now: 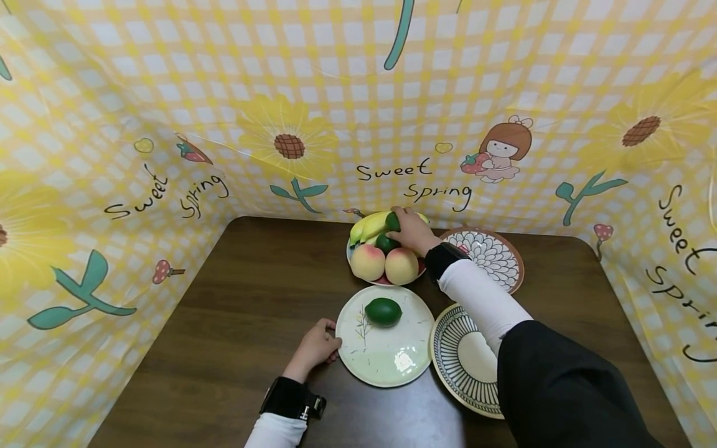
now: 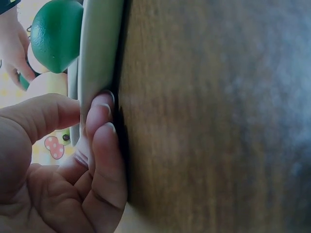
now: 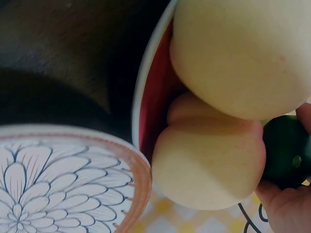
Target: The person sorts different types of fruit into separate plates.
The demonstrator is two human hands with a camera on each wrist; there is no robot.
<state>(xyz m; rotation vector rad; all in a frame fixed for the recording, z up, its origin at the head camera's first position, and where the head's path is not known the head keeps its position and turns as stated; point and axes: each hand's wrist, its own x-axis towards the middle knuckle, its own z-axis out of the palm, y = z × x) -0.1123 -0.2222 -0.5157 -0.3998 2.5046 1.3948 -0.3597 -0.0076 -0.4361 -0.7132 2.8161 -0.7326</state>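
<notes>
My left hand (image 1: 316, 345) pinches the left rim of a pale round plate (image 1: 364, 367), thumb on top and fingers curled under the edge in the left wrist view. On that plate lies a green lime (image 1: 383, 312). Farther back, my right hand (image 1: 413, 231) reaches into a bowl of fruit and grips a dark green lime (image 1: 392, 221) between thumb and fingers. Another green lime (image 1: 384, 243) sits just below that thumb. Two peaches (image 1: 367, 262) fill the bowl's near side, with yellow bananas (image 1: 366, 228) behind. In the right wrist view, peaches (image 3: 209, 160) partly hide the grip.
A brown-rimmed plate with a petal pattern (image 1: 495, 258) stands right of the fruit bowl (image 3: 141, 107). Nearer, a plate with dark radial stripes (image 1: 448, 358) adjoins the pale plate, partly under my right sleeve. Yellow checked cloth (image 1: 336, 74) walls the brown table (image 1: 235, 298) behind and at both sides.
</notes>
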